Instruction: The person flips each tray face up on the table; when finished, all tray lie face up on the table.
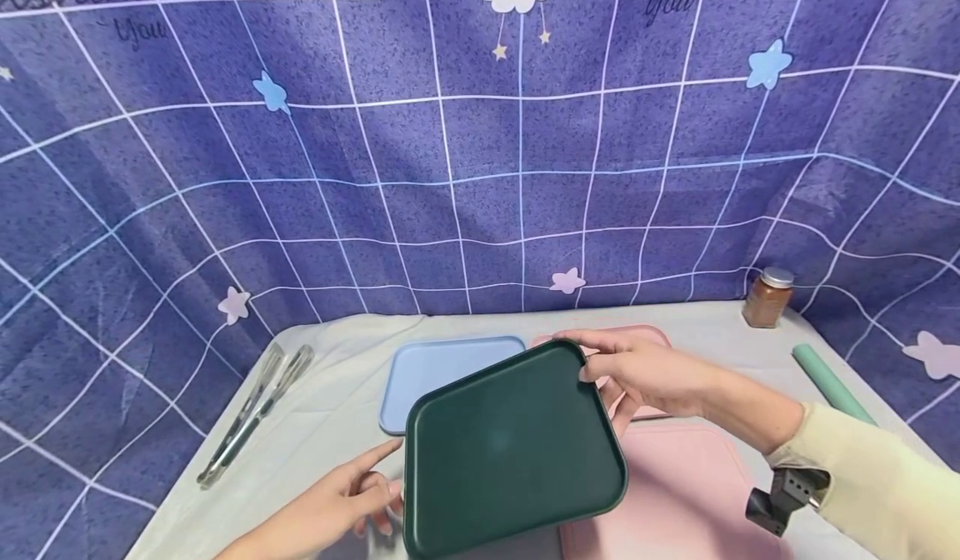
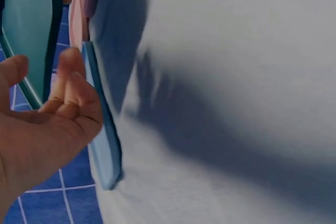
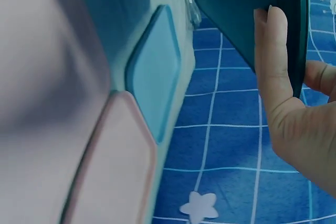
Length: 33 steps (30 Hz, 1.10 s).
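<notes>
A dark green rectangular tray is held up at a tilt above the table. My right hand grips its upper right corner, thumb on the inner face and the other fingers behind. In the right wrist view, fingers lie along the underside of the green tray. My left hand is by the tray's left edge, fingers loosely bent. The left wrist view has the left hand beside the green tray with no grip on it; whether a fingertip touches the edge I cannot tell.
Behind the green tray lie a light blue tray and a pink tray. A larger pink tray is nearer, at right. Metal tongs lie far left. A lidded brown jar and a green roll are at right.
</notes>
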Tool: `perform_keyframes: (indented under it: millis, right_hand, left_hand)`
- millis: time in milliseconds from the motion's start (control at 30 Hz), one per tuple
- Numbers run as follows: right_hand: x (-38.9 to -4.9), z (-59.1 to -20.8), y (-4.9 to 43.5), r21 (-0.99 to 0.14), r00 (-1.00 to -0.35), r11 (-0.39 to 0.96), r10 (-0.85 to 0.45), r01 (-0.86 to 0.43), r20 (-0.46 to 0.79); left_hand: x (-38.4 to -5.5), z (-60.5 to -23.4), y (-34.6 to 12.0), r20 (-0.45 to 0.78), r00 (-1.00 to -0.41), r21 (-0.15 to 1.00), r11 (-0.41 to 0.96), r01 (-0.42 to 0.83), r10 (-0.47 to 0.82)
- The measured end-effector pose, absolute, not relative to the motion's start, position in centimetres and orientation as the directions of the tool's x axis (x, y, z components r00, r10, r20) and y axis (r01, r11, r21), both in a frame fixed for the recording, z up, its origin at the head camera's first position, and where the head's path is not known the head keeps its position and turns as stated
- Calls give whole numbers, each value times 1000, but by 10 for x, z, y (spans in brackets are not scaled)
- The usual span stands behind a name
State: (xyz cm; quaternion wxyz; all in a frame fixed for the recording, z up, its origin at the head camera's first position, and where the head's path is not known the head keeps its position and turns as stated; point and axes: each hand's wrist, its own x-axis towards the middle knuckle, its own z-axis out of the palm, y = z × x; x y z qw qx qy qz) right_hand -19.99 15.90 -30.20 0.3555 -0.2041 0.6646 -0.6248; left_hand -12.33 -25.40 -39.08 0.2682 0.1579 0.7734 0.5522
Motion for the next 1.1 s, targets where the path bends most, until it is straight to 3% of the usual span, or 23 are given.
perform_keyframes:
  millis: [100, 333, 567, 733, 967, 1100]
  right_hand:
    - [-200, -309, 159, -978, -631, 100, -751, 182, -195]
    - [-198, -323, 157, -979, -661, 85, -726, 188, -190]
    - [-199, -335, 158, -975, -646, 48, -742, 217, -180]
    - [-196, -349, 157, -976, -681, 20, -714, 215, -164]
    - [-194, -361, 149, -985, -780, -5, -611, 175, -135]
    - [-194, -363, 148, -984, -773, -8, -619, 180, -136]
  left_hand:
    - [-124, -395, -256, -222, -798, 953, 298, -56, 560]
    - [-124, -400, -261, -211, -756, 971, 223, -89, 620]
    - [-124, -404, -269, -210, -747, 976, 177, -126, 631]
    - [-124, -405, -274, -182, -770, 982, 159, -106, 612]
    - [-127, -400, -276, -172, -786, 985, 130, -118, 594]
    - [-128, -396, -280, -216, -785, 976, 153, -155, 581]
